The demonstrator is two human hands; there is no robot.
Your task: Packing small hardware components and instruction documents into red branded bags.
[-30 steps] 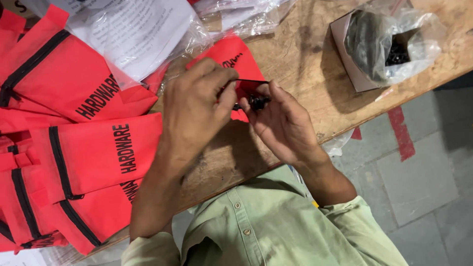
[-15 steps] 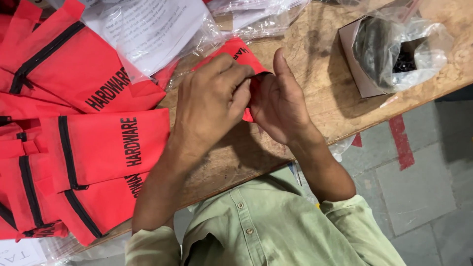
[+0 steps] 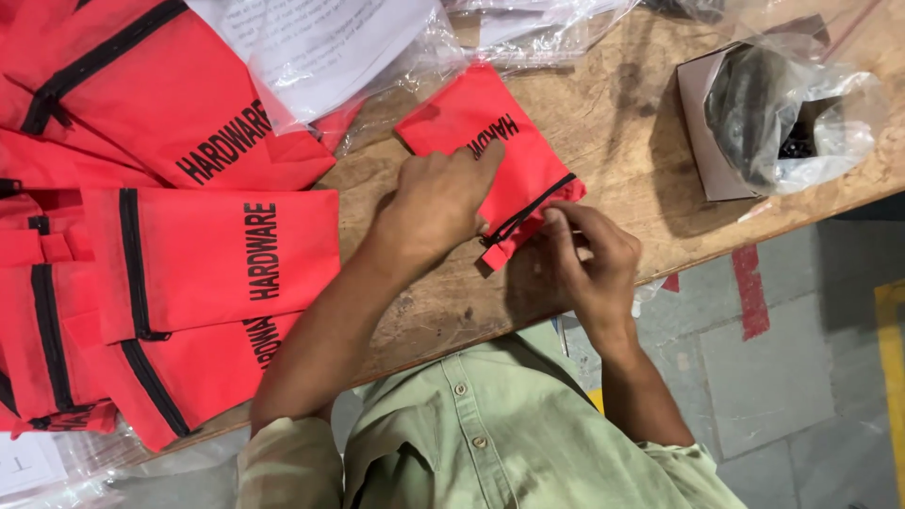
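Note:
A small red zip pouch [image 3: 483, 132] with black lettering and a black zipper lies flat on the wooden table [image 3: 603, 123]. My left hand [image 3: 436, 203] presses down on its near half, fingers over the fabric by the zipper. My right hand [image 3: 586, 256] pinches the pouch's near right corner at the zipper end, fingers closed on it. The zipper slider is hidden between my fingers.
A pile of several identical red pouches [image 3: 189, 254] fills the left side. Printed paper sheets in clear plastic [image 3: 320, 47] lie at the back. A small cardboard box with a plastic bag of dark parts [image 3: 782, 113] stands at the right. Grey floor [image 3: 801, 377] lies beyond the table edge.
The pouch, held up between both hands before, now lies flat on the table. My left hand moved onto it and my right hand shifted to its corner.

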